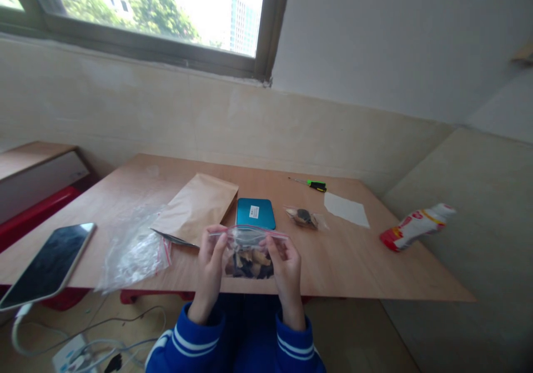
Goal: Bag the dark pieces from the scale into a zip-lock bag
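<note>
Zip bag (249, 253), head view: I saw it held over the near edge of the table (375, 262), with dark and tan pieces already inside. Left hand (211, 262) and right hand (285, 265) each pinched the red-striped top strip near its ends. I couldn't tell if it was sealed. One filled small bag (306, 217) lay beyond, near the teal box (255, 213). Empty bags (133, 248) sat left of the paper bag (195, 206).
</note>
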